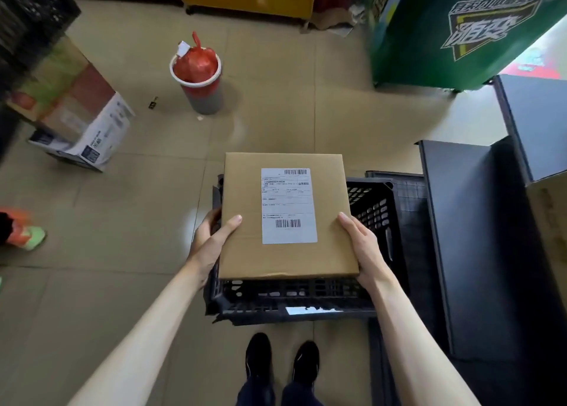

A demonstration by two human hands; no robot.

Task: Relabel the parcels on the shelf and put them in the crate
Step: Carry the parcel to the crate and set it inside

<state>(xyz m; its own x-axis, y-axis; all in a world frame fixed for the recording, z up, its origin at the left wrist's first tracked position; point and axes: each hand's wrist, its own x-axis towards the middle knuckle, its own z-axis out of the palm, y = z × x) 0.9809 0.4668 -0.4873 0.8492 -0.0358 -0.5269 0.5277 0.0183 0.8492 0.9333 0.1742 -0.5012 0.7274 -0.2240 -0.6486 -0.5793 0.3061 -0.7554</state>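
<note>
A flat brown cardboard parcel (245, 246) with a white shipping label (288, 204) on top hangs level just above a black perforated plastic crate (291, 298) on the floor. My left hand (211, 240) grips the parcel's left edge, thumb on top and fingers underneath. At the right edge my right hand (362, 246) holds it the same way. The parcel hides most of the crate's inside.
Dark shelf boards (466, 237) stand to the right, with another cardboard box (549, 227) at the far right. A bin with a red bag (198, 74) stands ahead, a printed carton (76, 123) at left, a green cabinet (460, 28) at back right. Another person's shoe (27, 237) is at left.
</note>
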